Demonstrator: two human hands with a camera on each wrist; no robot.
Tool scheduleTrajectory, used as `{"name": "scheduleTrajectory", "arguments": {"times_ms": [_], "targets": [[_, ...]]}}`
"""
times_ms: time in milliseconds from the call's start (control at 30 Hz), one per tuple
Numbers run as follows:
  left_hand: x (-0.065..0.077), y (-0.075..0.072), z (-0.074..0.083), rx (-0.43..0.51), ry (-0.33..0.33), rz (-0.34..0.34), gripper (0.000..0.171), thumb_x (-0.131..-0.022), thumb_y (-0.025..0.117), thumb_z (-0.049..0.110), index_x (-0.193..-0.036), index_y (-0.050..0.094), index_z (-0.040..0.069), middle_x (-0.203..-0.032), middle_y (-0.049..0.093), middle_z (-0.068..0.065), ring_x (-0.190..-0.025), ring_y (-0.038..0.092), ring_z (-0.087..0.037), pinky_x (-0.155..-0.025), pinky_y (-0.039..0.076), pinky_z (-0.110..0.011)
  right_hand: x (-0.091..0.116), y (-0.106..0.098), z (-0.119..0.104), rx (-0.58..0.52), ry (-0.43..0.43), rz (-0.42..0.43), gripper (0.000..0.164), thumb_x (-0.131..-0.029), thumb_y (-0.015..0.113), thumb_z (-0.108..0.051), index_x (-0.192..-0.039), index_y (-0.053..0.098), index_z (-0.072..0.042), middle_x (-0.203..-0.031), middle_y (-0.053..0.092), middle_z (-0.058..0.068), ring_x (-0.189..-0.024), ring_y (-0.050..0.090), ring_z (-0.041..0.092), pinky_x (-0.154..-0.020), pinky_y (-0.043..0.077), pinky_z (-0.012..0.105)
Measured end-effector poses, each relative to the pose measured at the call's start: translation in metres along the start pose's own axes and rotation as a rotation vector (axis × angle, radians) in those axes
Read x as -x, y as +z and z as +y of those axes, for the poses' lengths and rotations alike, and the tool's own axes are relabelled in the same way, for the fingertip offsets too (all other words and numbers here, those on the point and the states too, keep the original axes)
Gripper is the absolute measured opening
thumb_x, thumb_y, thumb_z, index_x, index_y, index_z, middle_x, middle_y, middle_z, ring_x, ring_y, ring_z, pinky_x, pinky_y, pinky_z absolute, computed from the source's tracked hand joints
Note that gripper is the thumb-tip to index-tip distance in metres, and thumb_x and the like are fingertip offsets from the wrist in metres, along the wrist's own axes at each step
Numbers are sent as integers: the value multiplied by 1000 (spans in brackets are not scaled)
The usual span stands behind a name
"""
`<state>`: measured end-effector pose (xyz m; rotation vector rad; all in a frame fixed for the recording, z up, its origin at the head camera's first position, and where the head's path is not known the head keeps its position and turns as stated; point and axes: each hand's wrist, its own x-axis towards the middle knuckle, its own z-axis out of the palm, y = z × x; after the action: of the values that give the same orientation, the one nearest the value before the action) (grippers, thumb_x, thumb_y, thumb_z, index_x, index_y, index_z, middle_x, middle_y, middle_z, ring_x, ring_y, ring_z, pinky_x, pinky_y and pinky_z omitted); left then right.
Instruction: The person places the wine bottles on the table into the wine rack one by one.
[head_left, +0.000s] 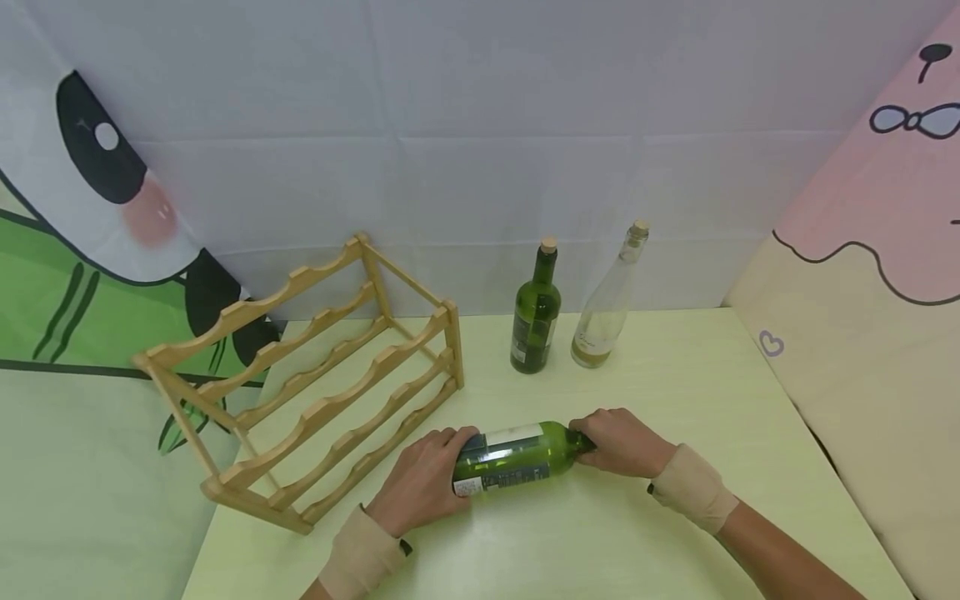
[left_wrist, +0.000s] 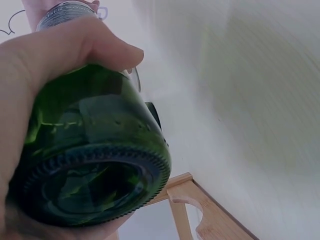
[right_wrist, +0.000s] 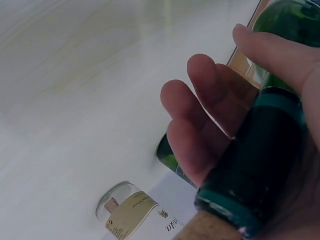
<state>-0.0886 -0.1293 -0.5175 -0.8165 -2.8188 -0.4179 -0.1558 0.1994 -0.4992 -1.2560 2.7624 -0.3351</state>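
A green wine bottle (head_left: 517,458) lies sideways between my hands in front of the rack, its base to the left and neck to the right. My left hand (head_left: 423,482) grips it near the base, with the thumb over the glass in the left wrist view, where the ridged bottom (left_wrist: 95,190) faces the camera. My right hand (head_left: 624,443) holds the neck, its fingers curled about the dark foil (right_wrist: 265,150). A cork (right_wrist: 210,227) sticks out of the mouth in the right wrist view. The label is partly covered by my left fingers.
On the left stands a wooden bottle rack (head_left: 330,408) with scalloped rails. A corked green bottle (head_left: 534,321) and a corked clear bottle (head_left: 603,312) stand upright at the back of the pale table (head_left: 712,400). Printed cloth (head_left: 480,167) hangs behind.
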Motion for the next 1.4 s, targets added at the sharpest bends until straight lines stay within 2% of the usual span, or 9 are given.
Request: {"name": "scheduleTrajectory", "arguments": {"times_ms": [300,700,1100,1400], "targets": [[-4,6,5,14,18,-4,82,-57,84,36,-132,54,18,-99,62,1,-81,57,-12,-66,48,-26,9,1,4,-35,32,-47,17,-79,76,-21,-82,59,-19,-67,47,-15,-58,38,3,-50,34,20],[-2,4,5,22,9,-26,82,-57,83,37,-132,54,18,-100,62,1,-82,56,-12,-66,47,-26,7,8,2,22,23,2,21,-75,80,-21,-76,59,-22,-64,44,-17,-57,37,3,-50,33,20],[0,3,2,13,22,-38,83,-57,85,37,-132,54,19,-100,61,3,-82,57,-11,-65,47,-26,7,16,4,25,-9,15,27,-79,76,-21,-71,51,-25,-60,39,-16,-56,33,1,-48,30,18],[0,0,2,14,15,-56,83,-59,85,37,-133,53,19,-100,61,2,-81,57,-11,-64,47,-26,4,18,3,38,-2,11,25,-81,75,-23,-72,52,-24,-61,41,-16,-56,34,1,-48,32,19]]}}
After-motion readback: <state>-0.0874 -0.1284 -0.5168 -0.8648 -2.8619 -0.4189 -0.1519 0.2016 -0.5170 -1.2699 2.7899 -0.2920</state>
